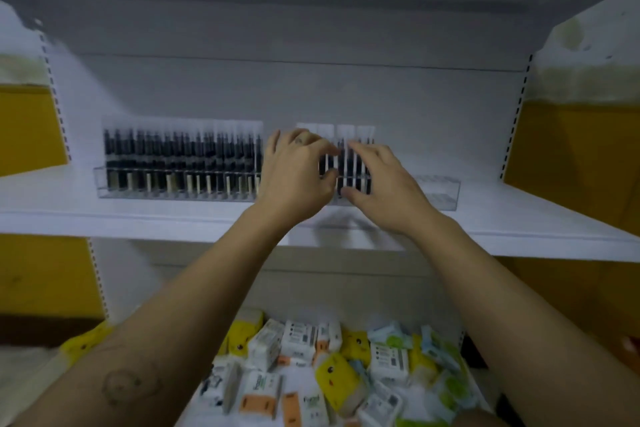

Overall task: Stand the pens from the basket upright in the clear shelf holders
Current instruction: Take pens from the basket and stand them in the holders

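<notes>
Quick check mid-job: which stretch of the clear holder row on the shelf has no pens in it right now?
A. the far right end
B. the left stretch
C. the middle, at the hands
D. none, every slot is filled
A: the far right end of the clear holder row, past the right hand, shows only empty slots, while dark pens pack the left stretch and the middle.
</notes>
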Demonstrator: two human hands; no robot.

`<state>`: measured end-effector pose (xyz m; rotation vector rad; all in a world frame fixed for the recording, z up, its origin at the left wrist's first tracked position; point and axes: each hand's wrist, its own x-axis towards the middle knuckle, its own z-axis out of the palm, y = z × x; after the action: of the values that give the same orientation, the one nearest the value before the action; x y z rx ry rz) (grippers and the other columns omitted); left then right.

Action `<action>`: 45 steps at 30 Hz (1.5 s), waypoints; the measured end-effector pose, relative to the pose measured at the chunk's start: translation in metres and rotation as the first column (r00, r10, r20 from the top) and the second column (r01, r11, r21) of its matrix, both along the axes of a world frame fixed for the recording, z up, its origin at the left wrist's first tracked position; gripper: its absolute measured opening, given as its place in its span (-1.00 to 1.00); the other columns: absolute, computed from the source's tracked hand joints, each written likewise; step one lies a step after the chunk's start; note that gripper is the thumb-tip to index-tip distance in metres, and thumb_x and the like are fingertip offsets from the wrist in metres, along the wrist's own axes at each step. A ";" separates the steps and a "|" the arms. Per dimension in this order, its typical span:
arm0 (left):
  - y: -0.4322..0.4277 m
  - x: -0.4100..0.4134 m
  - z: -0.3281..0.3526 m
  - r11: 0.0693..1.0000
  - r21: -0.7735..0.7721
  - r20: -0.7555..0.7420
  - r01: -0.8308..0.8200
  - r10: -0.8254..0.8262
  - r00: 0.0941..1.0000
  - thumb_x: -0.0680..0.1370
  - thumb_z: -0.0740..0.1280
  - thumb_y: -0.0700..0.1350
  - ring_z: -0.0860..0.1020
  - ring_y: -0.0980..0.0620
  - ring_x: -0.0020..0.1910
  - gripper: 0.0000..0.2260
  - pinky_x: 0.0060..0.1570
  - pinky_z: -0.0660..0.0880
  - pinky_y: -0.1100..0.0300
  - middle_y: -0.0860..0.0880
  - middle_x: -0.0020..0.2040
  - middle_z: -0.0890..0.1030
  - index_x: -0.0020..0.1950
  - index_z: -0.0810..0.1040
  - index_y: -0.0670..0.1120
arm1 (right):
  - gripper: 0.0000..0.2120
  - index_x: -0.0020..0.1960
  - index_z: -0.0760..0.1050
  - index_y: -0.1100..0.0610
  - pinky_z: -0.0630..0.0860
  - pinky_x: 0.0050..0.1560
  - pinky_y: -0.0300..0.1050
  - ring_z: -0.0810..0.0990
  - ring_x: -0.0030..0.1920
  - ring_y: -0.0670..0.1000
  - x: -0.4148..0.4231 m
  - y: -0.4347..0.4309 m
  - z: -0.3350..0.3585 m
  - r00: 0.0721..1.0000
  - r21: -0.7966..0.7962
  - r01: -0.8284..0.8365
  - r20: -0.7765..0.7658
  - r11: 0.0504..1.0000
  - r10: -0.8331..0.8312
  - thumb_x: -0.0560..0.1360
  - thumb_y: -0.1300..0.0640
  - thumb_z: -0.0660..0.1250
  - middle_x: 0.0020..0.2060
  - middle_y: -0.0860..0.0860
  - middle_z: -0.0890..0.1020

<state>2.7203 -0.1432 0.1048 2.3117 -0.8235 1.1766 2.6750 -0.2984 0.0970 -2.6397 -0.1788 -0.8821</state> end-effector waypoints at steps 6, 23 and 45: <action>0.043 -0.045 -0.034 0.996 0.041 -0.113 -0.074 0.078 0.990 0.54 0.32 0.04 0.34 -0.02 0.37 -0.70 0.40 0.13 0.03 0.04 0.28 0.53 0.27 0.53 0.07 | -0.32 0.55 0.09 -0.03 0.32 0.36 -0.06 0.32 0.40 0.03 -0.036 0.040 -0.020 0.996 -0.017 -0.089 -0.033 0.996 0.088 0.54 -0.03 0.34 0.45 -0.04 0.23; 0.094 -0.094 -0.150 0.964 0.250 -0.406 -0.090 0.189 0.894 0.53 0.31 0.11 0.40 -0.06 0.33 -0.57 0.27 0.30 0.03 -0.01 0.33 0.50 0.37 0.43 0.02 | -0.40 0.48 0.25 0.02 0.40 0.30 0.00 0.42 0.32 0.08 -0.068 0.078 -0.144 0.937 0.003 -0.133 -0.324 0.991 0.127 0.51 -0.04 0.36 0.36 0.06 0.37; 0.102 -0.029 -0.391 0.954 0.295 -0.922 0.059 0.268 0.281 0.53 0.34 0.12 0.40 -0.11 0.36 -0.47 0.31 0.37 -0.04 -0.09 0.40 0.43 0.44 0.35 -0.06 | -0.48 0.45 0.31 0.12 0.42 0.26 0.05 0.44 0.31 0.18 0.004 0.103 -0.402 0.451 0.086 -0.149 -0.881 0.985 0.145 0.55 0.00 0.33 0.42 0.15 0.35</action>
<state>2.6916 -0.0416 -0.2861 2.6715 -0.3139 -0.5272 2.6786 -0.1959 -0.3051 -2.6442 -0.1231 0.6449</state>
